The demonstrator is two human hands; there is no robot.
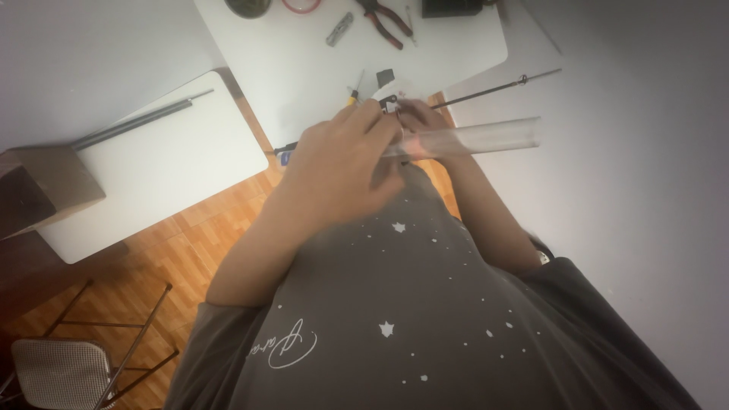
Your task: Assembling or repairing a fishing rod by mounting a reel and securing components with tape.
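Carefully now — both the left hand (338,163) and right hand (421,121) pinch a small fitting (391,102) by the clear tube (478,138); keep fingertips close, steady — not squeezing.

Clear glossy plastic tube (486,138), thin dark metal rod (497,89), matt white table (319,61)

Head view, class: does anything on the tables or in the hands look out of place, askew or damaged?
Nothing looks damaged or spilled. The left hand and right hand hold a thin dark rod and a clear tube. Pliers lie loosely on the white table.
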